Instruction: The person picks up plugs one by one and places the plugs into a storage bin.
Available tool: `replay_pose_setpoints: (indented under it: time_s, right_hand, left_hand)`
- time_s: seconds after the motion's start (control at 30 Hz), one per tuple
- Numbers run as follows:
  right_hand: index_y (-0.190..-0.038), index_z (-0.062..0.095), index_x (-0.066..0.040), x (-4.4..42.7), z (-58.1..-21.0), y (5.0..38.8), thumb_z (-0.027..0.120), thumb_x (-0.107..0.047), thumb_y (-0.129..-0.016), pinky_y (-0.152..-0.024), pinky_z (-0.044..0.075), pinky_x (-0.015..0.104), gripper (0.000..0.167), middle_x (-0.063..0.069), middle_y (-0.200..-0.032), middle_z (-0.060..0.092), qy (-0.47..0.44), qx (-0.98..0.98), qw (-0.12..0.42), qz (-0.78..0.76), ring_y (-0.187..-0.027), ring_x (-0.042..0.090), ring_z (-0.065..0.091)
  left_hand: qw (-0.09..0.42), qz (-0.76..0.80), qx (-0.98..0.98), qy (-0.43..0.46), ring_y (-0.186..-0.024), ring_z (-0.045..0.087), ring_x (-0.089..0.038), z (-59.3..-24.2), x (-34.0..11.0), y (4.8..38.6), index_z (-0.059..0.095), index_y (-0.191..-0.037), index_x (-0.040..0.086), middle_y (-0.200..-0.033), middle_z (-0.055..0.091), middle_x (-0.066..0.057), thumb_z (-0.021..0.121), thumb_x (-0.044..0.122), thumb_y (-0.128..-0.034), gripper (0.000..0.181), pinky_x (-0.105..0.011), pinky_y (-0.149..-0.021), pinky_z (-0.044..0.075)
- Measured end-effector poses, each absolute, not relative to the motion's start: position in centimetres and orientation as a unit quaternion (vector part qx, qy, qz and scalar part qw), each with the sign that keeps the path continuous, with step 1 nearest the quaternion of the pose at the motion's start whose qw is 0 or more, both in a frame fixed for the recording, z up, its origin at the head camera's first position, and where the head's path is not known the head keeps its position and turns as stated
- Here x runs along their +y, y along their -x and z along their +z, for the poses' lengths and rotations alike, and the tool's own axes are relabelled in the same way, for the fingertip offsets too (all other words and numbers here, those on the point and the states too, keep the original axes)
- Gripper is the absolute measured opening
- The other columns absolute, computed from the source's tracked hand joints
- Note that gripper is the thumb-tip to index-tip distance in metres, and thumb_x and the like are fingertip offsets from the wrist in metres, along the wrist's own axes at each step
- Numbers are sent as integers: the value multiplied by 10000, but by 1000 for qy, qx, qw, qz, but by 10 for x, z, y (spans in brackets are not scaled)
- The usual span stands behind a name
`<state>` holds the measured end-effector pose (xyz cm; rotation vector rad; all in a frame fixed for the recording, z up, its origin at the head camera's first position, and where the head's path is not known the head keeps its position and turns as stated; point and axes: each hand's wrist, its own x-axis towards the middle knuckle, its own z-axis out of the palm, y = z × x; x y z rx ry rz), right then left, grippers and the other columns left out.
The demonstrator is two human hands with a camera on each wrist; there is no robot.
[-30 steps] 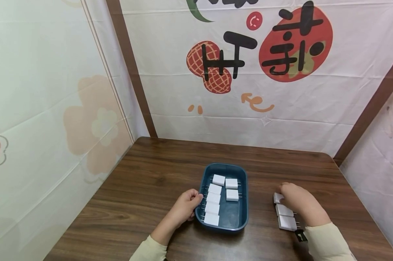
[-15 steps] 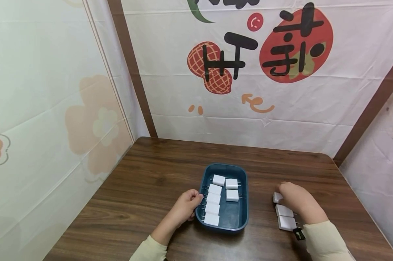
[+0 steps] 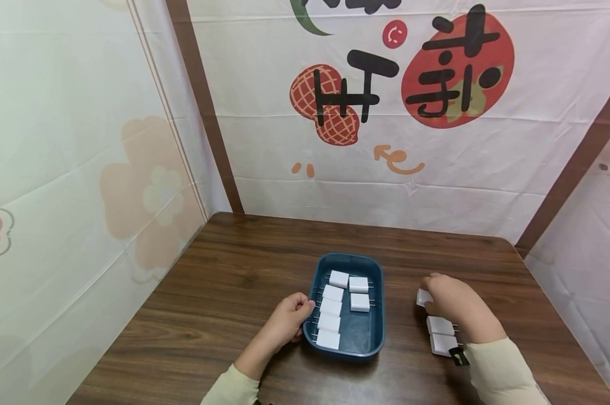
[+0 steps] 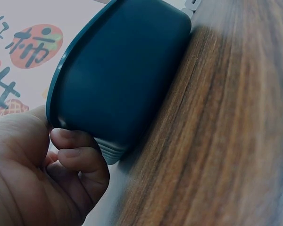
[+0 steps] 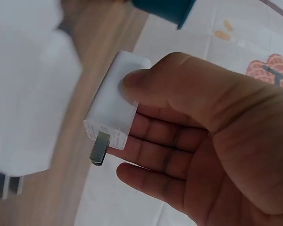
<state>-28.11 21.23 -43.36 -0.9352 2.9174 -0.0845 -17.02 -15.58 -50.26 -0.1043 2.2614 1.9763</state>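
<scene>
My left hand (image 3: 286, 318) grips the left rim of a dark blue plastic tray (image 3: 357, 336), thumb over the edge and fingers curled beneath, as the left wrist view shows. In the tray lie white charger plugs: several in a left column with prongs to the left, and two (image 3: 359, 302) on the right with prongs to the right. Right of the tray, my right hand (image 3: 459, 304) pinches another white charger plug (image 5: 114, 96) between thumb and fingers, its metal prongs exposed. Just nearer than that hand, two more charger plugs (image 3: 440, 325) lie side by side on the table.
The brown wood-grain table (image 3: 234, 270) bears everything. Behind it hangs a white printed cloth (image 3: 264, 197), with a pale flowered sheet (image 3: 72, 225) along the left. A small black strap piece (image 3: 458, 356) hangs at the right cuff.
My right hand has drawn its charger plug slightly away from the other two, up and to the left in the head view. The left hand and tray stay put.
</scene>
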Motion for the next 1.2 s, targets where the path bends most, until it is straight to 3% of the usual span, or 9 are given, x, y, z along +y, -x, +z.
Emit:
replay_pose_setpoints:
  time_s: [0.2,0.4,0.7,1.2]
  right_hand:
    - [-1108,683,37,199,-421,275,790,-103,-816,-753,570,468,341,171,-1102,677,318,947,30,-30,-905,287,669]
    - [-1052,691,3,183,-410,266,799,-104,-797,-689,540,392,297,92,-990,660,338,940,1,-40,-780,173,586]
    - [-1102,710,-31,156,-394,248,832,-135,-825,-726,565,388,320,63,-996,659,345,937,14,-53,-799,169,599]
    - [-1004,718,-71,114,-401,236,822,-146,-809,-671,544,323,234,15,-898,633,426,904,-30,-28,-745,142,554]
  left_hand:
    - [70,657,750,33,-452,398,-123,-503,-156,171,522,-934,69,-606,440,16,559,281,-1067,252,-226,-394,334]
    - [67,656,751,33,-453,399,-125,-499,-156,170,523,-931,70,-605,438,15,560,286,-1065,257,-228,-396,335]
    - [69,651,755,35,-454,403,-130,-499,-156,170,522,-928,71,-604,440,10,552,275,-1070,250,-230,-398,343]
    - [66,653,754,35,-447,390,-119,-500,-155,169,514,-925,72,-594,431,18,554,272,-1068,250,-224,-394,329]
